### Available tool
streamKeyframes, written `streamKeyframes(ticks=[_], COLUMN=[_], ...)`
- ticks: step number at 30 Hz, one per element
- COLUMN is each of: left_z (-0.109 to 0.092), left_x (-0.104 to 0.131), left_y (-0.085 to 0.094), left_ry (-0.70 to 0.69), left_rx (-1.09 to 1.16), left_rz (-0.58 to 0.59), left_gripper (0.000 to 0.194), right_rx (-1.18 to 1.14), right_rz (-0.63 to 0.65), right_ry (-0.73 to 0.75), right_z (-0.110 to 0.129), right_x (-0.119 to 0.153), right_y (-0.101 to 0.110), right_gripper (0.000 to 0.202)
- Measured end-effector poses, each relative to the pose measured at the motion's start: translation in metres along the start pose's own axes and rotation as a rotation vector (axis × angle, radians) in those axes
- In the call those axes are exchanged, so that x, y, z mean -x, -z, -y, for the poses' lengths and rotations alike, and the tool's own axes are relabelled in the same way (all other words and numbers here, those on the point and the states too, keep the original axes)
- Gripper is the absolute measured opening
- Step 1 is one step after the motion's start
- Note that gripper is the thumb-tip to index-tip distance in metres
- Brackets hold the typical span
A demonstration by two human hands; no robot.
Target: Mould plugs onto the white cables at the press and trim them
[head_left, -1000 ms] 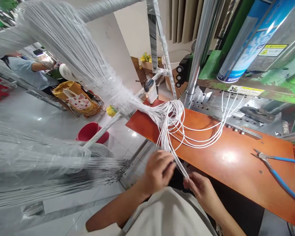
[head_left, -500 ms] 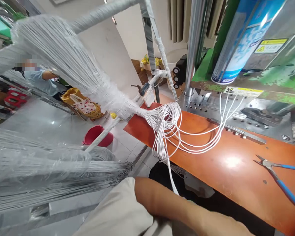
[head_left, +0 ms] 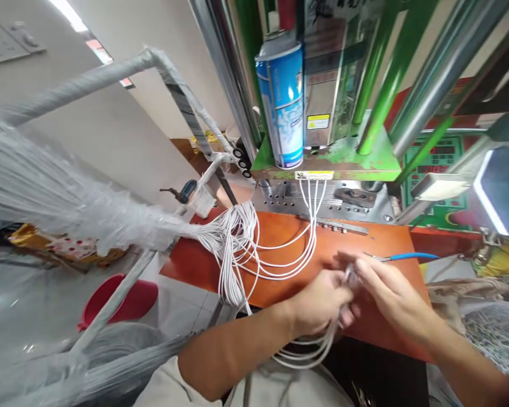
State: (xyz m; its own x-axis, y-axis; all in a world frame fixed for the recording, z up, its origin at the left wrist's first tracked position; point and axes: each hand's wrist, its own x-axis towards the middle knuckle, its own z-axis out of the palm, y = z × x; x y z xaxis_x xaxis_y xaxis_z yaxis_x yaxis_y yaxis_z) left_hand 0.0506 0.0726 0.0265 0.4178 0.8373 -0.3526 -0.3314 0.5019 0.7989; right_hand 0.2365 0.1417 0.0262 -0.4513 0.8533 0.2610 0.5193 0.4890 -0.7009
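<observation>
Over the front of the orange board, my left hand is closed round several white cables, which loop down below it. My right hand meets it from the right, its fingers closed at the cable ends. Motion blurs those ends and the fingertips, so details there are unclear. Behind my right hand lie pliers with blue handles, partly hidden. Left of my hands, a tangled bundle of white cable rests on the board. A few strands run from it up under the green press plate.
A blue spray can stands on the press plate. A wrapped frame carries the plastic-covered cable bundle at left. A red bucket sits on the floor. At right are a control panel, a lamp and a bag of scraps.
My view has swung to the right, bringing both hands and the control panel into sight. Earlier only a forearm showed. The pliers, fully seen before, are now partly covered by my right hand.
</observation>
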Motion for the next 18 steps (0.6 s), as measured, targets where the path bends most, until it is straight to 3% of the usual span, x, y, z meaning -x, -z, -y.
streamKeyframes(ticks=[3, 5, 8, 10, 14, 18], left_z=[-0.019, -0.024, -0.018, -0.011, -0.006, -0.013], left_x=[-0.01, -0.014, -0.02, -0.023, -0.022, -0.019], left_y=[0.012, 0.021, 0.033, 0.036, 0.034, 0.025], left_ry=[-0.093, -0.107, -0.142, -0.147, -0.099, -0.016], left_rx=[-0.043, -0.098, -0.178, -0.219, -0.327, -0.49], left_rz=[-0.131, -0.163, -0.209, -0.23, -0.173, -0.065], left_gripper=[0.056, 0.057, 0.059, 0.06, 0.053, 0.047], right_rx=[0.286, 0.5, 0.575, 0.592, 0.54, 0.353], right_rz=[-0.115, -0.096, -0.049, -0.047, -0.046, -0.122], right_ry=[0.034, 0.021, 0.011, 0.002, -0.054, -0.075], right_z=[-0.018, -0.033, -0.036, -0.024, -0.003, -0.006], right_x=[-0.039, -0.059, -0.062, -0.043, 0.024, 0.07], right_y=[-0.008, -0.008, -0.005, -0.003, -0.007, -0.021], right_gripper=[0.039, 0.034, 0.027, 0.027, 0.029, 0.039])
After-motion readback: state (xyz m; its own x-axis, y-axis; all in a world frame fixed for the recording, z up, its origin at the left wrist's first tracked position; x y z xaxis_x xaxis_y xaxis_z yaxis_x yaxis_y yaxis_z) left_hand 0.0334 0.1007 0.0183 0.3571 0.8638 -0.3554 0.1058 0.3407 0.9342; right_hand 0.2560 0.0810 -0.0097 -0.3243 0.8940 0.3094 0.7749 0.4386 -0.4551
